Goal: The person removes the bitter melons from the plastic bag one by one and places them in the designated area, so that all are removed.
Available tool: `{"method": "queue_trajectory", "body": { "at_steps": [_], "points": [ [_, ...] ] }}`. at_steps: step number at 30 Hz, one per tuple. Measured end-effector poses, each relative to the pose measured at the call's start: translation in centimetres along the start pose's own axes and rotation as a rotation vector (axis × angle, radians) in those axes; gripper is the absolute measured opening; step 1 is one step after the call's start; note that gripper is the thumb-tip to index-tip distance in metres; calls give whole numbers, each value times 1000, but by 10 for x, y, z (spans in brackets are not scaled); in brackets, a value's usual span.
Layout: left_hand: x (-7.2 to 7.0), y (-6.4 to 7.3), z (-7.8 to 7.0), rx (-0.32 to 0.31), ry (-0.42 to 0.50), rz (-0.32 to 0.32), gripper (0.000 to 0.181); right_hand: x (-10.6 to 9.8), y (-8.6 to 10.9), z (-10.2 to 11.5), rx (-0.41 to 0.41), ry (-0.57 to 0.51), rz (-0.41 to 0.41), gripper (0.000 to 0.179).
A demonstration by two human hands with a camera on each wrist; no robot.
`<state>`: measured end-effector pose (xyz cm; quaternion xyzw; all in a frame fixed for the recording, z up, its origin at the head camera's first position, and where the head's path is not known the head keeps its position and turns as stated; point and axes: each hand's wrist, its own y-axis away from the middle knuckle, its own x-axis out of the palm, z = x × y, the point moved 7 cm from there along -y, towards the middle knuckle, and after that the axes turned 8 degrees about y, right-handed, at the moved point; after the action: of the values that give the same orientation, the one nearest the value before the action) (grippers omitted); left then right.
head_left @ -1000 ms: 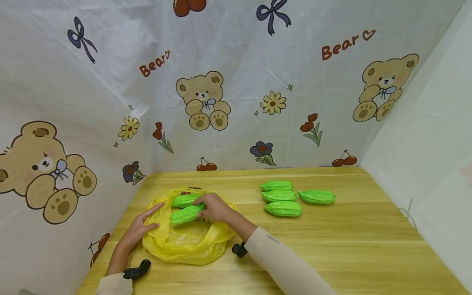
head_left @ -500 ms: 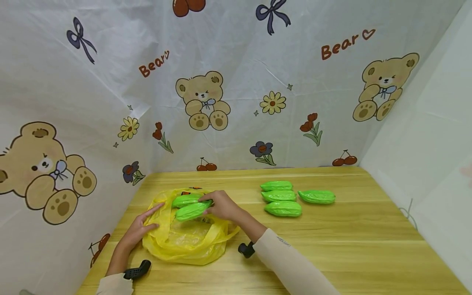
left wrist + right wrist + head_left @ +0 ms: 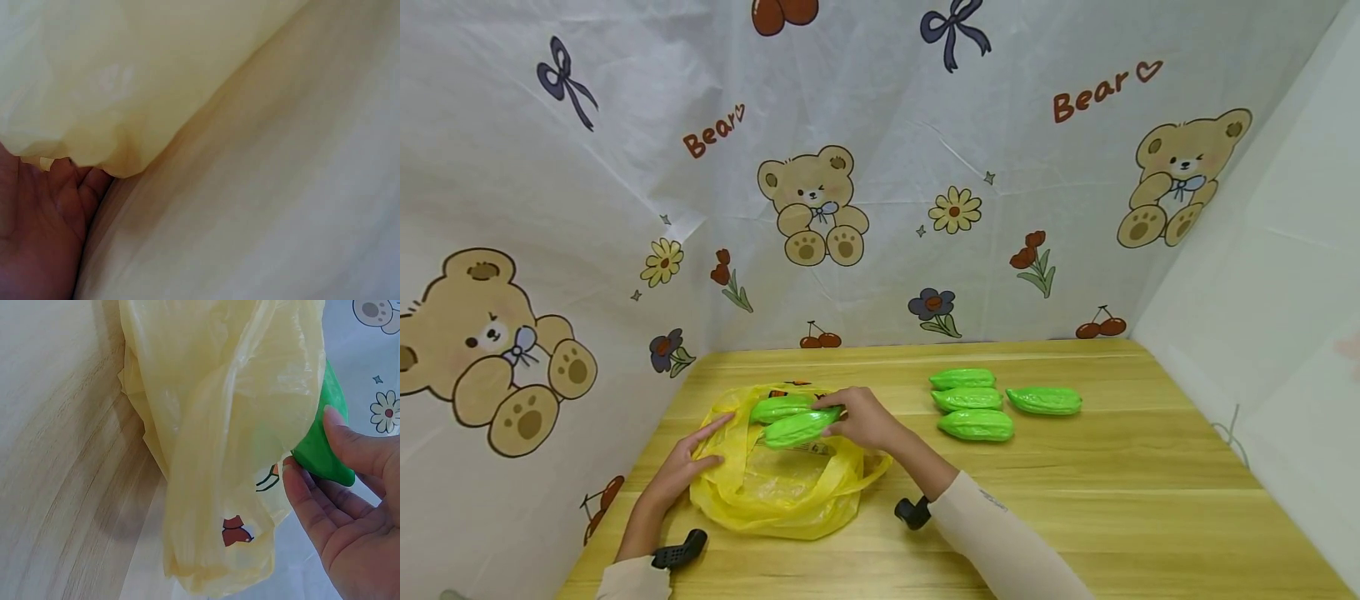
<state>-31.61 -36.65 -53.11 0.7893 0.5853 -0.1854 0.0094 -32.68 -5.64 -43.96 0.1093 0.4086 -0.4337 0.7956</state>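
In the head view, a crumpled yellow plastic bag (image 3: 730, 500) lies open on the left of the table. My left hand (image 3: 682, 463) holds its left rim, thumb and index finger spread over the film; other fingers are curled under it in the left wrist view. My right hand (image 3: 863, 423) pinches a bright green toy bitter melon (image 3: 795, 429) by its right end, over the bag's mouth. The same bitter melon (image 3: 325, 437) shows partly behind the bag film in the right wrist view. Just behind it, a second bitter melon (image 3: 778, 408) lies in the bag.
Several more bitter melons (image 3: 976, 425) lie on the wooden table (image 3: 1075, 500) to the right: three stacked in a column and one bitter melon (image 3: 1043, 401) beside them. A bear-patterned white sheet (image 3: 880, 208) hangs at the table's back edge.
My right hand has drawn back to the right, and the pinched bitter melon has moved right with it across the bag. My left hand stays put on the bag's rim.
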Motion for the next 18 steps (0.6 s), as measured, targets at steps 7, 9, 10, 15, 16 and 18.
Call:
{"method": "queue_trajectory", "body": {
  "at_steps": [7,9,10,15,16,18],
  "points": [
    [0,0,0,2,6,2,62,-10,10,3,10,-36,-11,42],
    [0,0,0,4,5,3,62,-12,12,4,8,-41,-12,42],
    [0,0,0,5,4,1,62,-13,13,4,7,-44,-12,42],
    [-1,0,2,-6,-4,0,63,-16,17,0,-9,-54,-29,41],
    [-1,0,3,-8,-4,1,63,-17,18,-1,-10,-57,-31,41],
    [-1,0,3,-13,-1,3,63,-19,20,-2,-14,-58,-37,41]
  ]
}}
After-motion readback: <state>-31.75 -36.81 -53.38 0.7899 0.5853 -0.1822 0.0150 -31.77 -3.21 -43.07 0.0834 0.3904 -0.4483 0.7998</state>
